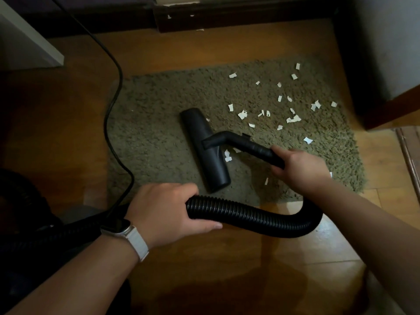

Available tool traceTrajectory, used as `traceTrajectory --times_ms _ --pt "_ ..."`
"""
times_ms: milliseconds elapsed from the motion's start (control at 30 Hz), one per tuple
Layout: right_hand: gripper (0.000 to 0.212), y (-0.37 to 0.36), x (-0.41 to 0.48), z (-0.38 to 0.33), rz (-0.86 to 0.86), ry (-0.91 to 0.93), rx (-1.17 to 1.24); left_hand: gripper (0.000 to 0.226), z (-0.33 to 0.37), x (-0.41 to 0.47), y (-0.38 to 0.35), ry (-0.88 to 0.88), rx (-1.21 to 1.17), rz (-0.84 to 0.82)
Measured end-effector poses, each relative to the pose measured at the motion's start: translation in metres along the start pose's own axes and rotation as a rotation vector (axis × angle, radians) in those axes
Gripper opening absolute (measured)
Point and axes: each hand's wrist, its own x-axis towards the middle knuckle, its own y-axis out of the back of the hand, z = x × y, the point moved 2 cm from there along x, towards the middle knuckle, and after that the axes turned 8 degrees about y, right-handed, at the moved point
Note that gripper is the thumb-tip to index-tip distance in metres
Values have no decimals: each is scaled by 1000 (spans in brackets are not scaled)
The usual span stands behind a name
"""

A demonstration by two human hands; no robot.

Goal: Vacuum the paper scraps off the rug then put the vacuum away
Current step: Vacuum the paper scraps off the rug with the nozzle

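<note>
Looking down from the head view, a wooden floor (pixel 204 269) of warm brown boards fills the dim room. A shaggy olive rug (pixel 159 123) lies at the middle, and light glares on the boards toward 4 o'clock. White paper scraps (pixel 242 114) are scattered over the rug's right half, from 1 to 3 o'clock, with a few just beside the nozzle.

The black nozzle (pixel 204 151) lies flat on the rug near its centre, its long side running from 11 to 5 o'clock. A rigid black tube (pixel 250 145) leaves it toward 3 o'clock. The right hand (pixel 297 167) is curled round the end of that tube. From there the ribbed hose (pixel 250 214) loops down over the bare floor and back toward 8 o'clock. The left hand (pixel 166 210), with a white-strapped watch (pixel 138 242) on its wrist, grips the hose just off the rug's near edge. The two hands are well apart.

A black cord (pixel 113 105) snakes from 11 o'clock along the rug's left edge. A white panel (pixel 27 42) stands at 10 o'clock, a dark wooden base (pixel 227 17) runs across 12, and a pale wall (pixel 391 53) rises at 2. The shapes at 8 o'clock are too dark to make out.
</note>
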Motion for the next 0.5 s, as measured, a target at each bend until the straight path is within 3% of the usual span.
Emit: traceTrajectory --times_ms 500 --pt "45 -7 4 -23 -47 76 -16 71 -4 -5 5 -21 -33 -2"
